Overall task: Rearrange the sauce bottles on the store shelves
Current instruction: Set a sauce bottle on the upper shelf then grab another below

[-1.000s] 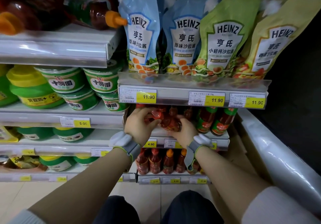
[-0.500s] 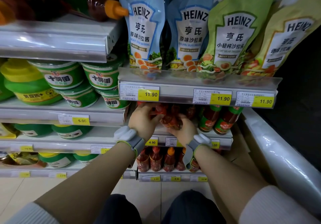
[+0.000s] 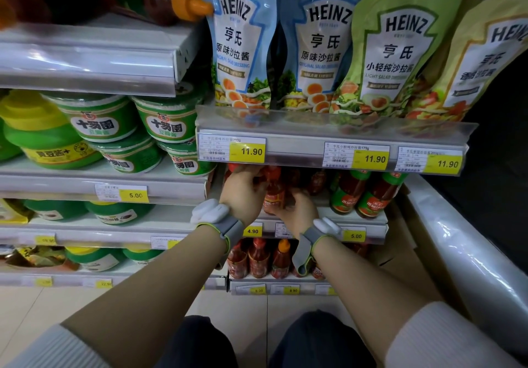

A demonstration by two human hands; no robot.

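Both hands reach into the middle shelf [image 3: 363,220] under the Heinz pouches. My left hand [image 3: 243,193] grips the upper part of a small red sauce bottle [image 3: 275,193] with a red cap. My right hand [image 3: 297,213] holds the same bottle from below and the right, fingers curled around its base. More red bottles [image 3: 317,180] stand in the dark behind it. Two larger green-capped sauce bottles [image 3: 360,196] lean at the right end of that shelf. Small red bottles with red and orange caps [image 3: 258,259] fill the shelf below.
Heinz salad dressing pouches [image 3: 323,47] hang over the shelf above, whose price rail [image 3: 297,150] juts out over my hands. Green bean-paste tubs [image 3: 100,122] fill the left shelves. A plastic-wrapped roll [image 3: 468,253] lies at the right. Tiled floor is below.
The camera has moved closer and a bit higher. Both hands stay on the small red bottle, which now stands more upright between them.
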